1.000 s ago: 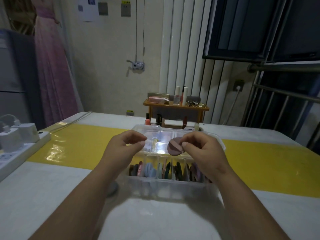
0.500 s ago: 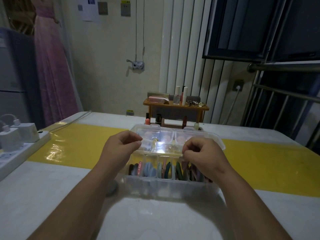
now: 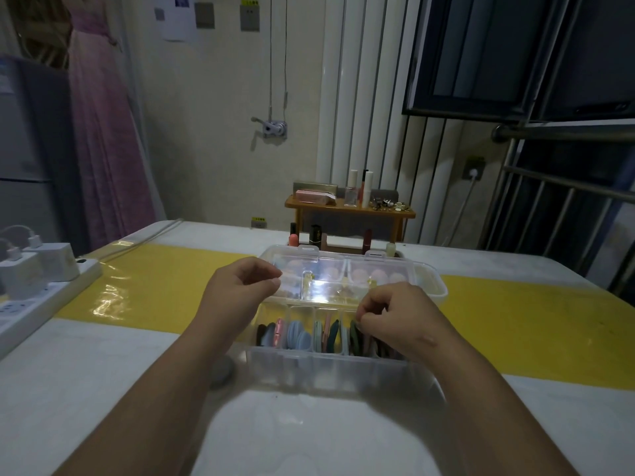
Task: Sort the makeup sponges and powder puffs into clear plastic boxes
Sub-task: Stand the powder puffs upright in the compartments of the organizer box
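Note:
A clear plastic box [image 3: 330,371] stands open on the table in front of me, and several puffs [image 3: 295,334] in blue, pink, green and dark tones stand on edge in its compartments. Its clear lid [image 3: 347,276] leans back. My left hand [image 3: 237,295] has its thumb and forefinger curled together at the lid's left edge and seems to pinch it. My right hand [image 3: 398,319] reaches down into the box's right end, with curled fingertips pinching a mauve puff that is almost wholly hidden among the others. A grey round puff [image 3: 223,371] lies on the table left of the box.
A white power strip with chargers [image 3: 37,280] sits at the table's left edge. Lipsticks and small bottles [image 3: 316,235] stand behind the box. A small wooden shelf [image 3: 348,209] with cosmetics is beyond the table. A yellow band [image 3: 154,283] crosses the tabletop.
My right hand held the mauve puff up over the box, then lowered it into the right end among the other puffs. My left hand has stayed where it was.

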A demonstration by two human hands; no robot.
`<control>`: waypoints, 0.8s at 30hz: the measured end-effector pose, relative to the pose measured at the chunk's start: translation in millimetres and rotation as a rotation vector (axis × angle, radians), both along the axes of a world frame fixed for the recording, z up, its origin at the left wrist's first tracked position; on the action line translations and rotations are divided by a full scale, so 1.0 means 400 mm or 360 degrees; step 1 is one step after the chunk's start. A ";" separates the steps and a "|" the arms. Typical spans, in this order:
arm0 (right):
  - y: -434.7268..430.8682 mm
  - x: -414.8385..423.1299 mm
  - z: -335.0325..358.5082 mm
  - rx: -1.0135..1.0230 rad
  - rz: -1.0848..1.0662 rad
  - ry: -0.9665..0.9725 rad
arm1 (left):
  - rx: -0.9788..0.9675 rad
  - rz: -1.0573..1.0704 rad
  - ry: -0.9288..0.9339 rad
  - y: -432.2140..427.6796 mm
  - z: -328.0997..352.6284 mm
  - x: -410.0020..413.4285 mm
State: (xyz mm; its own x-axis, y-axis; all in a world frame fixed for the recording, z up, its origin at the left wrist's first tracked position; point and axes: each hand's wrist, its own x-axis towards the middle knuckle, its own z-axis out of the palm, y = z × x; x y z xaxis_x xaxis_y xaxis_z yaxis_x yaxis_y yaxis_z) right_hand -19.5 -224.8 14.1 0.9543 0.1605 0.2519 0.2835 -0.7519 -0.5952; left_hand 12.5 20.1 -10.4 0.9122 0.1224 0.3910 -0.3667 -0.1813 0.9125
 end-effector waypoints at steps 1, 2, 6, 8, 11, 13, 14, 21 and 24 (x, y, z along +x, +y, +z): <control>0.001 0.001 0.000 -0.0021 -0.0007 0.0010 | -0.0005 -0.0001 0.0001 0.000 0.000 0.000; 0.002 0.002 -0.001 -0.0043 -0.0014 0.0016 | -0.0005 -0.0001 -0.0001 0.000 0.000 -0.001; 0.004 0.006 -0.004 -0.0112 -0.0014 0.0030 | -0.0011 0.0000 0.0011 0.002 0.000 0.000; 0.006 0.006 -0.008 -0.0095 -0.0008 0.0017 | -0.0006 0.0013 0.0017 0.002 0.000 0.001; 0.005 0.007 -0.012 -0.0065 -0.0005 -0.0019 | -0.0005 0.0017 0.0021 0.000 0.001 0.000; 0.003 0.005 -0.010 -0.0064 0.0023 0.0021 | -0.0010 0.0021 0.0028 0.000 0.002 -0.002; 0.002 0.004 -0.008 -0.0052 0.0041 0.0036 | -0.0009 0.0028 0.0032 0.002 0.003 -0.002; -0.011 0.005 -0.005 -0.0022 0.0009 0.0014 | 0.0007 0.0053 0.0034 0.007 0.010 -0.006; -0.009 0.010 -0.005 -0.0079 -0.0055 0.0000 | -0.0020 0.0057 0.0036 0.008 0.011 -0.006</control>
State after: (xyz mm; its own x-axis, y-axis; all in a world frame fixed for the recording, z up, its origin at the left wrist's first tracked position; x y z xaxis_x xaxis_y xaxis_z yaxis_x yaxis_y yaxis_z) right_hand -15.3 -228.3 12.1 0.9595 0.1395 0.2446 0.2567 -0.7900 -0.5568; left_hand 10.1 23.2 -6.1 0.9157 0.1600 0.3686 -0.3395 -0.1825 0.9227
